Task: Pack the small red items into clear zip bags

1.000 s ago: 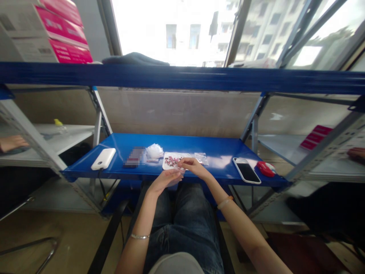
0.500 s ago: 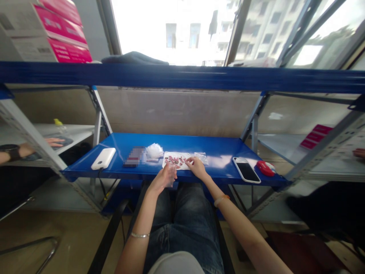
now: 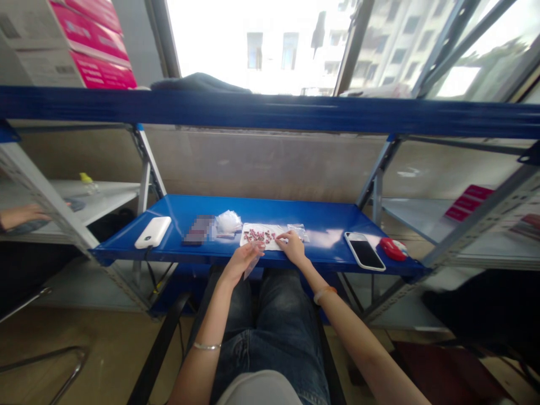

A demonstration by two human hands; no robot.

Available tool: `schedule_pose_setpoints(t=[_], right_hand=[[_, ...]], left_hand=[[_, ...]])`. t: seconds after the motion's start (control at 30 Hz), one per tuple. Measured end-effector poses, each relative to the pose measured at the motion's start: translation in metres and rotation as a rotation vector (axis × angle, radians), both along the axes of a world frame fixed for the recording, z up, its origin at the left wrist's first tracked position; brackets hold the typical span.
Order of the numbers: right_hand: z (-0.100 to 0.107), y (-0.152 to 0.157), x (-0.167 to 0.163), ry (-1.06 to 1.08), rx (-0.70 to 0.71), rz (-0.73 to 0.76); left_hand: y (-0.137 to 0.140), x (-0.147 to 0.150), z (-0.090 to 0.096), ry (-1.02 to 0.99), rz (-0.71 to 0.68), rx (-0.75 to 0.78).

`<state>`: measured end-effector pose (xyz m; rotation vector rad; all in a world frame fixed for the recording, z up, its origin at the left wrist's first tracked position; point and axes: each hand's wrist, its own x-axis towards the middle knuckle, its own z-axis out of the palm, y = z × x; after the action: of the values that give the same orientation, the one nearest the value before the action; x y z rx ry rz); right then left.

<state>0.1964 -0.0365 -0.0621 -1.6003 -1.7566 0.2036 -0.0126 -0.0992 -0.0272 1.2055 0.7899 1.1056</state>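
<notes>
Small red and dark pieces (image 3: 255, 235) lie scattered on a white sheet (image 3: 276, 229) near the front edge of the blue table; their kind is too small to tell. My left hand (image 3: 241, 261) is closed on a small clear plastic bag (image 3: 252, 265), which hangs below the fingers at the table's edge. Over the sheet's right side, my right hand (image 3: 292, 246) has thumb and fingertips drawn together by the pieces. Whatever is between those fingertips is too small to make out. Just behind the right hand lies another clear bag (image 3: 300, 232).
A pile of clear bags (image 3: 228, 221) sits left of the sheet, beside a blurred dark item (image 3: 198, 230). A white power bank (image 3: 153, 233) with a cable lies farther left. On the right are a phone (image 3: 364, 251) and a red object (image 3: 393, 248). A blue shelf beam (image 3: 270, 111) crosses above.
My left hand has turned slightly, and the bag in it now hangs at a different angle. My right hand stays over the sheet, shifted very little. A person's hand at the left has moved.
</notes>
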Motion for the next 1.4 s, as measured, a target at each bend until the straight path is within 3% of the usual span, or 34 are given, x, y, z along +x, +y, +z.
schedule_pose_setpoints(t=[0.33,0.53,0.67,0.77,0.9,1.1,1.23,1.4], right_hand=[[0.003,0.001,-0.003,0.047,0.040,-0.007],[0.042,-0.012,-0.017,0.344,0.152,0.166],[0.073,-0.033,-0.035,0.378,0.164,0.362],[0.079,-0.044,-0.044,0.325,0.168,0.469],[0.079,-0.047,-0.046,0.287,0.195,0.454],[0.089,-0.047,-0.032,0.248,0.124,0.483],[0.076,-0.030,-0.018,0.301,0.146,0.343],[0.030,0.000,-0.004,0.174,0.090,0.128]], left_hand=[[-0.002,0.003,0.007,-0.062,-0.017,-0.015],[0.002,0.003,0.002,0.017,0.000,0.034],[0.000,0.007,0.006,0.037,0.011,0.049],[-0.001,0.011,0.008,-0.001,0.048,0.038],[0.000,0.012,0.007,-0.018,0.057,0.048],[0.001,0.009,0.009,0.040,0.069,0.101],[0.000,0.010,0.009,0.102,0.042,0.114],[0.003,0.009,0.007,0.084,0.083,0.105]])
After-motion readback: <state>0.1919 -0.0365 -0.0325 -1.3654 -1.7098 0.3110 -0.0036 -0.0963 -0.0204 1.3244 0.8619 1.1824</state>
